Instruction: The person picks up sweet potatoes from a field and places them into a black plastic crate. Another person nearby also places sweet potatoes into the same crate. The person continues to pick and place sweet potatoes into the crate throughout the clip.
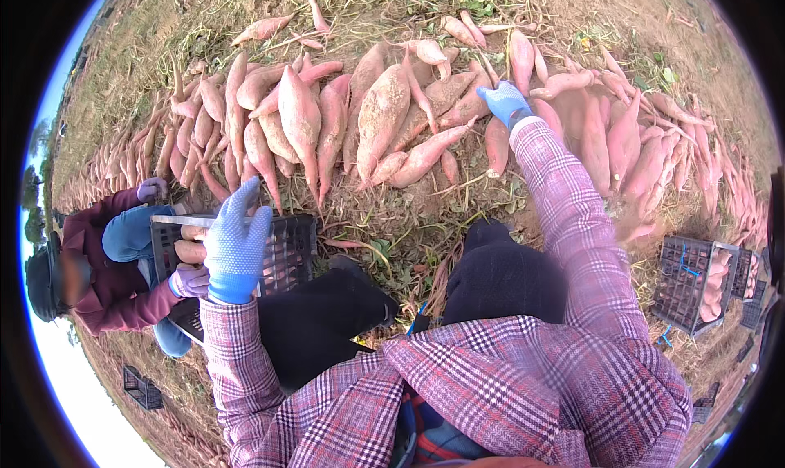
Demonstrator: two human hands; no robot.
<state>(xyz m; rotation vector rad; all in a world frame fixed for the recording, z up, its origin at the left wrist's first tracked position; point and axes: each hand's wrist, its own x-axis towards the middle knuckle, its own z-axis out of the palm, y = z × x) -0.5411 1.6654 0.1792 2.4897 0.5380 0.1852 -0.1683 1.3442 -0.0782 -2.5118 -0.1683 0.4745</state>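
Note:
My left hand [236, 247], in a blue dotted knit glove, is raised with its fingers apart and holds nothing. It is above the rim of a black plastic crate [291, 247] beside my leg. My right hand [506, 101], gloved alike, reaches into a long row of pink sweet potatoes [383, 118]. Its fingers are at the root end of a sweet potato [469, 103]; whether they grip it cannot be told. Another upright sweet potato [521, 60] stands just beyond that hand, and a shorter one [497, 146] lies below it.
A co-worker [104, 253] in a maroon top and gloves crouches at the left, one hand at the crate. Filled black crates [693, 284] stand at the right. A black crate [142, 388] lies lower left. Vines [392, 253] cover soil between my knees.

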